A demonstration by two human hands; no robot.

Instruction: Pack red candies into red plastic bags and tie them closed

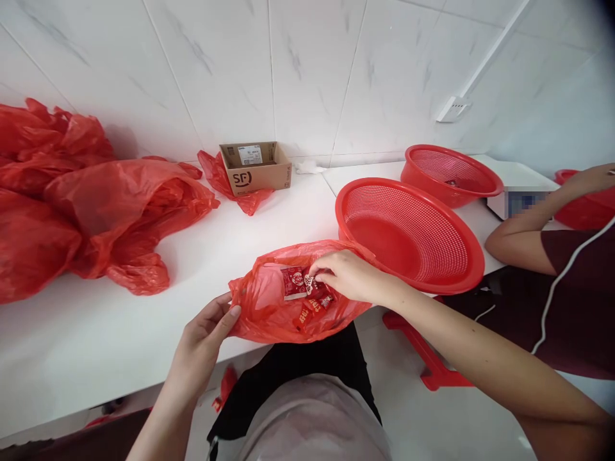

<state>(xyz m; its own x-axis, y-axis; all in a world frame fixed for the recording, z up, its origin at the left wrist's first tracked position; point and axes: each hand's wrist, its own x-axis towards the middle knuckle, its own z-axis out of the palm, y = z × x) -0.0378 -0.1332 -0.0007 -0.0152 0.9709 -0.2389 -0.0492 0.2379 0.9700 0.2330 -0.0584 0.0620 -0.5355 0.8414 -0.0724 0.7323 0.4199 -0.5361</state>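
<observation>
A thin red plastic bag lies at the table's front edge with its mouth spread wide. My left hand pinches the bag's left rim between thumb and fingers. Inside the bag, my right hand has its fingertips closed on a small dark red packet with white print. Close by in the bag are a flat red packet with a pale edge and several little red wrapped pieces with yellow lettering.
Red perforated baskets stand to the right. An open cardboard box sits by the wall. Filled red bags crowd the left. At the far right are a co-worker's arm and a white device; a red stool is below.
</observation>
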